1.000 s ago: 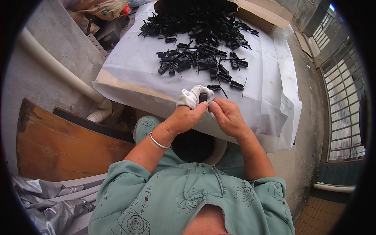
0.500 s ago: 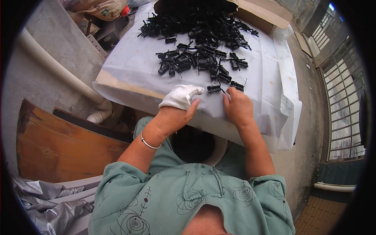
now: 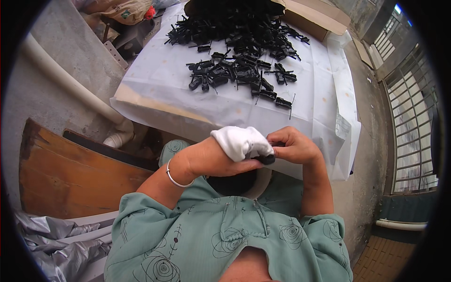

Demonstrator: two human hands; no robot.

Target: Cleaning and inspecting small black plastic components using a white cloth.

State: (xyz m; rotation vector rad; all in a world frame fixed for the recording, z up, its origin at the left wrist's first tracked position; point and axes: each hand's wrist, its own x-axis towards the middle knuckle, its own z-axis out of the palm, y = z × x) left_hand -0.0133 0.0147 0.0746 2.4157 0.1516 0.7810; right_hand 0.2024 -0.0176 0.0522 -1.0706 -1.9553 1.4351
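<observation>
A small black plastic piece [image 3: 267, 160] is between my two hands, just off the table's near edge. My left hand [image 3: 236, 144], partly covered by a white glove, is closed around it with the bare thumb below. My right hand [image 3: 298, 146] has its fingertips pinched against the same piece from the right; what exactly they grip is hidden. Beyond, similar black plastic pieces with thin stems [image 3: 235, 70] lie scattered on the white-covered table [image 3: 164, 101]. They thicken into a heap [image 3: 230, 28] at the far side.
An open cardboard box [image 3: 305, 19] stands at the table's far edge. Below my hands, a round dark container with a pale rim [image 3: 263, 182] sits between my knees. To the left are a wooden board [image 3: 84, 174] and a pipe [image 3: 70, 80]; a barred window [image 3: 416, 122] is at right.
Both hands have drawn back from the table's near edge toward my body and come together. One black piece has left the table and is now held between them.
</observation>
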